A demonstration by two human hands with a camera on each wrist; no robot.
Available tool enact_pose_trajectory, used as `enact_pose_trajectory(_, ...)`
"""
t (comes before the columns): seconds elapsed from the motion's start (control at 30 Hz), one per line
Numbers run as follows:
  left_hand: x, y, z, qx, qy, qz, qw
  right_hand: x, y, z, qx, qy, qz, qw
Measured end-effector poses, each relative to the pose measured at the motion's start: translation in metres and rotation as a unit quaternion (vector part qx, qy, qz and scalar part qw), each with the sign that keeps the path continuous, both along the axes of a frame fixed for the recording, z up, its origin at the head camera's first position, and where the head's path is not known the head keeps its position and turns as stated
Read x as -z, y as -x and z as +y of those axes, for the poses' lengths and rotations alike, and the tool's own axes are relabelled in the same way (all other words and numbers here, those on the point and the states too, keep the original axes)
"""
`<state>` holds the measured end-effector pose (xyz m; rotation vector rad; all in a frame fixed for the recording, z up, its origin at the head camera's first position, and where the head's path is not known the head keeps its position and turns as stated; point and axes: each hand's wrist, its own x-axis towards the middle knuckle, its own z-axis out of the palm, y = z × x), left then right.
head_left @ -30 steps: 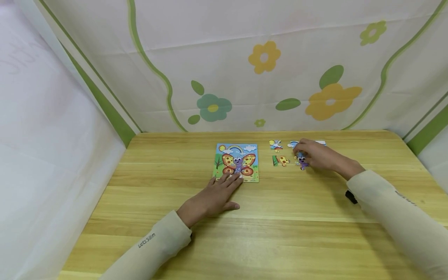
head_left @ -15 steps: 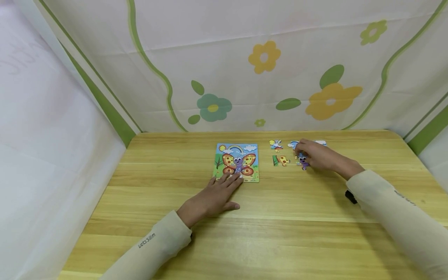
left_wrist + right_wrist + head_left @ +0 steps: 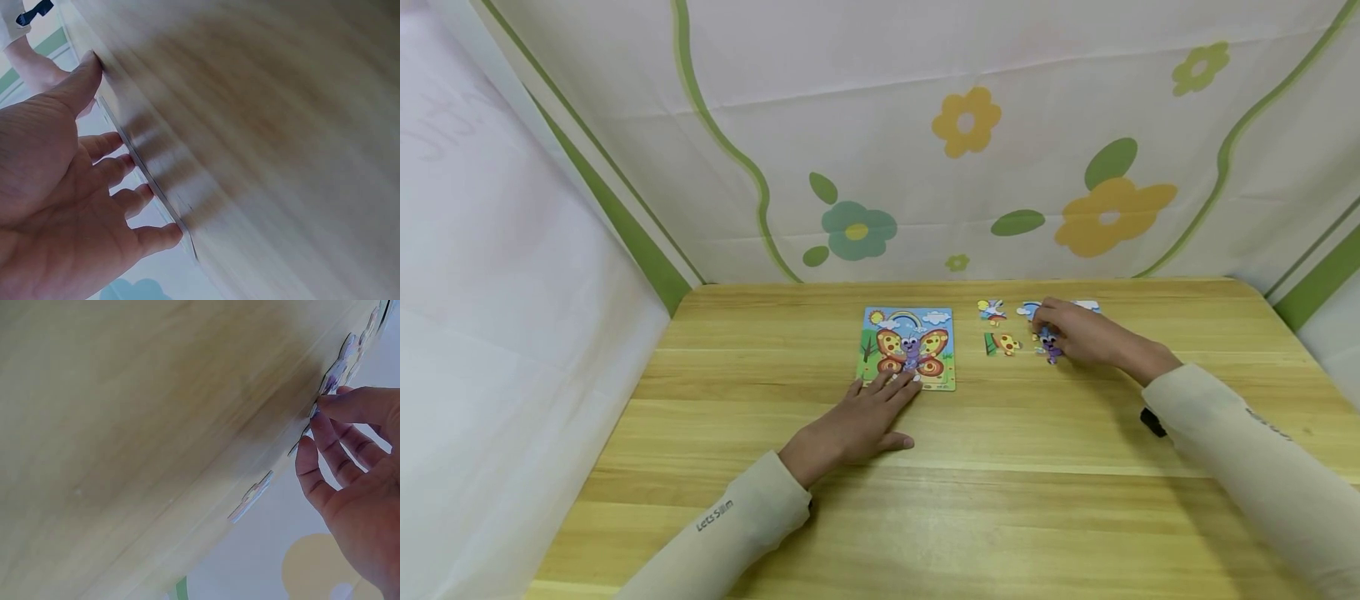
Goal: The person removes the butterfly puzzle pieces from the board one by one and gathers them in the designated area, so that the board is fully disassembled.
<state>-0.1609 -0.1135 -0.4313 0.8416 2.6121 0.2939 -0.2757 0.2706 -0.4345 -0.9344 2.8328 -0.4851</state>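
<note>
A square butterfly puzzle board (image 3: pixel 910 343) lies flat on the wooden table. My left hand (image 3: pixel 865 425) rests palm down at its near edge, fingers extended over the border and thumb spread to the side. In the left wrist view, the fingertips (image 3: pixel 169 234) press along the edge of the thin board (image 3: pixel 153 185). To the right, my right hand (image 3: pixel 1086 333) pinches a purple puzzle piece (image 3: pixel 1050 347) with a face on it, low over the table. The right wrist view has thumb and fingertips (image 3: pixel 322 422) meeting at the piece's edge, hiding part of it.
Between board and right hand lie a sun piece (image 3: pixel 992 312) and a red-and-yellow wing piece (image 3: pixel 1003 344). Behind the right hand are a rainbow piece (image 3: pixel 1026 311) and a cloud piece (image 3: pixel 1087 306), both partly covered. A flower-printed curtain (image 3: pixel 910 167) hangs along the table's far edge.
The purple piece and my right fingertips have shifted very slightly to the right. My left hand and the board have stayed where they were.
</note>
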Motion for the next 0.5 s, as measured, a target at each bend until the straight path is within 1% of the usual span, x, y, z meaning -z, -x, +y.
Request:
enact_pose_trajectory(0.07, 0.000, 0.000, 0.000, 0.000, 0.002, 0.001, 1.0000, -0.001, 0.000, 0.001, 0.000, 0.003, 0.002, 1.000)
enact_pose_trajectory(0.27, -0.001, -0.001, 0.002, 0.002, 0.013, 0.005, 0.9999, -0.006, -0.001, -0.002, -0.013, 0.014, 0.030, 0.999)
enact_pose_trajectory(0.5, -0.005, -0.002, 0.006, 0.002, 0.032, 0.016, 0.9994, -0.017, 0.000, -0.028, -0.023, 0.031, 0.011, 0.999)
